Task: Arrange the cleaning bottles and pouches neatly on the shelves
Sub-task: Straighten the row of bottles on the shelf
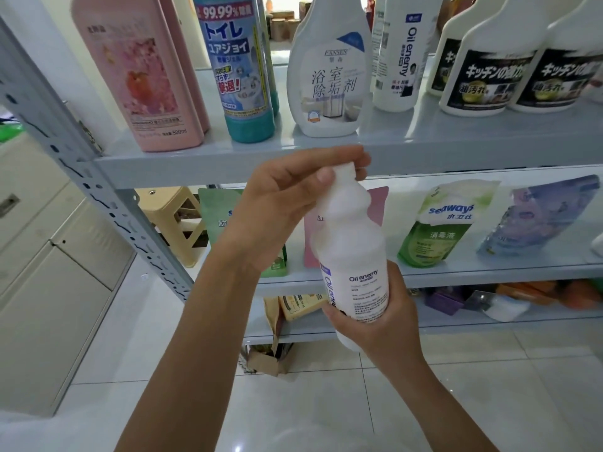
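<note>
I hold a white "Oil enemy" bottle [350,252] upright in front of the grey shelving. My right hand [375,324] grips its base from below. My left hand [287,203] pinches its white neck and cap. On the upper shelf [228,164] stand a pink bottle [143,76], a teal toilet cleaner [241,73], a white bathroom spray bottle [329,73], a second Oil enemy bottle [401,57] and black-labelled kitchen spray bottles [483,66]. The middle shelf [473,275] carries pouches: a green one [215,207] and a pink one [378,203], both partly hidden, a green Seaways one [440,223] and a purple one [541,216].
The lowest shelf [313,334] holds yellow packets [300,306] and mixed coloured items [509,298]. A brown paper bag [270,357] sits on the tiled floor. A beige plastic stool [176,216] stands behind the rack, and beige cabinets [49,272] line the left.
</note>
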The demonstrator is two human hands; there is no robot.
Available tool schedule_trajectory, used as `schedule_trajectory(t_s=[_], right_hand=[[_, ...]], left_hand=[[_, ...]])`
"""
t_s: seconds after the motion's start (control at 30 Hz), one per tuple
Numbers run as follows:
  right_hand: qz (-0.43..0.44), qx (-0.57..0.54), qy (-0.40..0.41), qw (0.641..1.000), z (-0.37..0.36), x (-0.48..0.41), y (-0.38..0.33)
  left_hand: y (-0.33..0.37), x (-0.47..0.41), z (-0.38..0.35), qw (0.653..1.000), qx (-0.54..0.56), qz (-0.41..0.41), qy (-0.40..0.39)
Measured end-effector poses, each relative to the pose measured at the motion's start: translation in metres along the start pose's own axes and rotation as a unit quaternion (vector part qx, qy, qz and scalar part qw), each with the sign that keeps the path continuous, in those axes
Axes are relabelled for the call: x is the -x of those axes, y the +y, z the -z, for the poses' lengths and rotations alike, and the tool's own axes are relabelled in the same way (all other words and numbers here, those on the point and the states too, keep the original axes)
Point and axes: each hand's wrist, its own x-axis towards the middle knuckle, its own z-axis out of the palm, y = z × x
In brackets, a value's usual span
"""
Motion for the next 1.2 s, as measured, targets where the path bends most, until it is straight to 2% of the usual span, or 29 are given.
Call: schedule_trajectory(t_s=[0.07,0.17,0.23,0.3,0.37,0.43,0.47,0.53,0.6,0.67,0.7,0.77,0.83,0.87,0.9,0.97,1.07,1.13,1.2], right_hand=[[0.007,0.006,0.000,1.000,0.000,0.002,-0.001],[0.007,0.015,0.011,1.000,-0.001,0.006,0.000],[0.010,0.020,0.015,1.000,0.000,0.008,0.000],[0.009,0.021,0.015,1.000,0.001,0.009,0.001],[0.005,0.007,0.016,1.000,0.004,0.009,0.001],[0.005,0.000,0.012,1.000,0.006,0.009,0.001],[0.005,-0.002,0.008,1.000,0.007,0.009,0.001],[0.002,-0.001,0.006,1.000,0.008,0.010,0.001],[0.004,0.014,0.008,1.000,0.008,0.011,0.002],[0.005,0.022,0.009,1.000,0.008,0.011,0.003],[0.007,0.024,0.010,1.000,0.009,0.010,0.003],[0.009,0.016,0.012,1.000,0.011,0.009,0.004],[0.010,0.008,0.018,1.000,0.013,0.008,0.004],[0.012,0.009,0.019,1.000,0.014,0.008,0.005],[0.014,0.011,0.020,1.000,0.015,0.007,0.005],[0.017,0.022,0.022,0.999,0.015,0.007,0.007],[0.018,0.043,0.032,0.998,0.015,0.008,0.009],[0.021,0.053,0.039,0.998,0.015,0.008,0.010],[0.022,0.061,0.043,0.997,0.015,0.008,0.010]], left_hand=[[0.001,-0.002,-0.004,0.999,0.021,0.000,0.046],[-0.001,-0.005,-0.015,0.991,-0.028,-0.004,0.134],[-0.004,-0.004,-0.021,0.986,-0.059,-0.011,0.155],[-0.004,-0.003,-0.022,0.988,-0.084,-0.007,0.127],[-0.004,0.001,-0.018,0.996,-0.082,0.007,0.041],[-0.005,0.005,-0.011,0.999,-0.036,0.002,-0.030],[-0.004,0.006,-0.010,0.999,-0.011,-0.003,-0.037],[-0.003,0.005,-0.014,1.000,0.004,-0.005,0.010],[-0.005,0.001,-0.020,0.995,-0.037,-0.010,0.092],[-0.007,0.000,-0.023,0.989,-0.082,-0.025,0.123],[-0.007,0.000,-0.024,0.989,-0.095,-0.025,0.112],[-0.007,0.002,-0.023,0.994,-0.100,-0.019,0.039],[-0.007,0.005,-0.020,0.998,-0.054,-0.020,-0.033],[-0.007,0.006,-0.020,0.999,-0.018,-0.022,-0.042],[-0.007,0.006,-0.020,0.999,0.008,-0.025,-0.032],[-0.005,0.003,-0.024,0.999,0.014,-0.029,0.037],[-0.004,-0.001,-0.033,0.987,-0.045,-0.039,0.149],[-0.002,-0.001,-0.038,0.980,-0.104,-0.058,0.162],[-0.002,0.000,-0.041,0.978,-0.139,-0.067,0.141]])
